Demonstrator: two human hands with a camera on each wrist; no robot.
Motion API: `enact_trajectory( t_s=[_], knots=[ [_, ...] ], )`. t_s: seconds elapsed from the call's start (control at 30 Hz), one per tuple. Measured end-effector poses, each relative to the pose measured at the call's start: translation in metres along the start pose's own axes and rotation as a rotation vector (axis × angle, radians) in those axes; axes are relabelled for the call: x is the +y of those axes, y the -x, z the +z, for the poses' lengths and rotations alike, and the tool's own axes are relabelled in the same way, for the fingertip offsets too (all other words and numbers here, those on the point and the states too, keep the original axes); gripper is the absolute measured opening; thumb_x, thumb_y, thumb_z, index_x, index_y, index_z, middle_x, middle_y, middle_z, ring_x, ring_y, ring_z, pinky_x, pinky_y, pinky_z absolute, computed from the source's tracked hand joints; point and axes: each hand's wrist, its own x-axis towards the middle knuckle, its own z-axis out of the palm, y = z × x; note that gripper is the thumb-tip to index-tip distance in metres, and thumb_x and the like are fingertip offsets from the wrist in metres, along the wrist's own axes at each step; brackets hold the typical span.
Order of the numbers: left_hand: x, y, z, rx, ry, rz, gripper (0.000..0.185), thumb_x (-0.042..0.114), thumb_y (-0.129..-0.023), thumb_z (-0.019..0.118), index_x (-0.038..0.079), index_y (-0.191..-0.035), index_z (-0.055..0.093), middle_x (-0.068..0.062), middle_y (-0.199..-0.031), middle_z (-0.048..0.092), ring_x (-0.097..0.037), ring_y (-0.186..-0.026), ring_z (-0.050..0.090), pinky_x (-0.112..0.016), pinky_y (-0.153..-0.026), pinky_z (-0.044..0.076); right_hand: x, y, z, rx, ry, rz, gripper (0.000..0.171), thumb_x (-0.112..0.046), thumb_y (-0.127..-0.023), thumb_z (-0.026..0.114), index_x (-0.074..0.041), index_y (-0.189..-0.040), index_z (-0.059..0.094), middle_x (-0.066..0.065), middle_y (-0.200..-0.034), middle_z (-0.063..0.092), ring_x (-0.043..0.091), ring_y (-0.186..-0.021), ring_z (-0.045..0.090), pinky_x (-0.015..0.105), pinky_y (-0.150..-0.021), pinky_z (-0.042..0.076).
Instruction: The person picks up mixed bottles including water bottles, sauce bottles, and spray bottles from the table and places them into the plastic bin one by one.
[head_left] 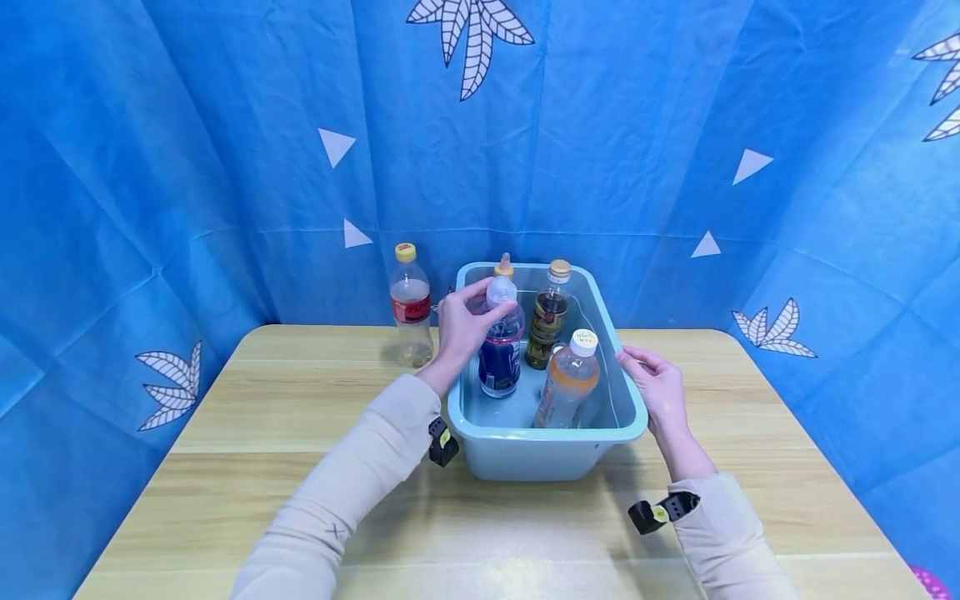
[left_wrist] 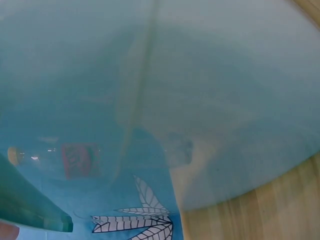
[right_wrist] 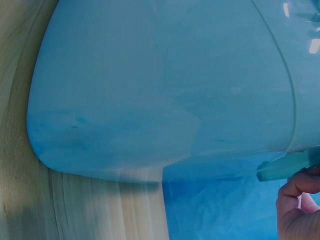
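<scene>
A light blue plastic basin (head_left: 525,457) stands on the table with several bottles in it. My left hand (head_left: 462,325) reaches over its left side and pinches the pale top of a clear bottle with a dark blue label (head_left: 500,360). That bottle stands upright inside the basin. On the right, my right hand (head_left: 656,387) grips the basin's rim with fingers and thumb. In the right wrist view, the curled fingers (right_wrist: 295,195) show at the rim. The left wrist view shows mostly the basin's wall (left_wrist: 200,100).
Inside the basin are a bottle of dark liquid with a gold cap (head_left: 549,321), a white-capped bottle with an orange band (head_left: 573,379), and an orange-tipped top (head_left: 505,267). A yellow-capped, red-labelled bottle (head_left: 411,312) stands left of it. Blue cloth (head_left: 480,167) hangs behind the table (head_left: 315,408).
</scene>
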Motion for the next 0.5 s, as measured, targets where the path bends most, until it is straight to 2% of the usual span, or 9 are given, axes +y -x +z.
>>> enact_trajectory(
  t_s=[0.27, 0.5],
  knots=[
    [-0.0002, 0.0004, 0.0011, -0.022, -0.043, 0.016, 0.047, 0.031, -0.073, 0.072, 0.009, -0.113, 0.062, -0.005, -0.106, 0.063, -0.016, -0.093, 0.060, -0.026, -0.075, 0.049, 0.0007, -0.0005, 0.0004, 0.005, -0.005, -0.003, 0.045, -0.020, -0.082, 0.064, 0.007, -0.116, 0.053, -0.013, -0.068, 0.061, 0.002, -0.064, 0.059, 0.018, -0.060, 0.050],
    [-0.0010, 0.0003, 0.0013, -0.032, -0.041, 0.020, 0.043, 0.029, -0.072, 0.073, 0.011, -0.110, 0.063, -0.005, -0.104, 0.064, -0.015, -0.092, 0.061, -0.025, -0.075, 0.049, 0.0002, -0.0004, 0.0003, 0.003, -0.013, 0.005, 0.044, -0.021, -0.082, 0.065, 0.006, -0.115, 0.054, -0.012, -0.068, 0.061, 0.003, -0.064, 0.059, 0.018, -0.059, 0.050]
  ],
)
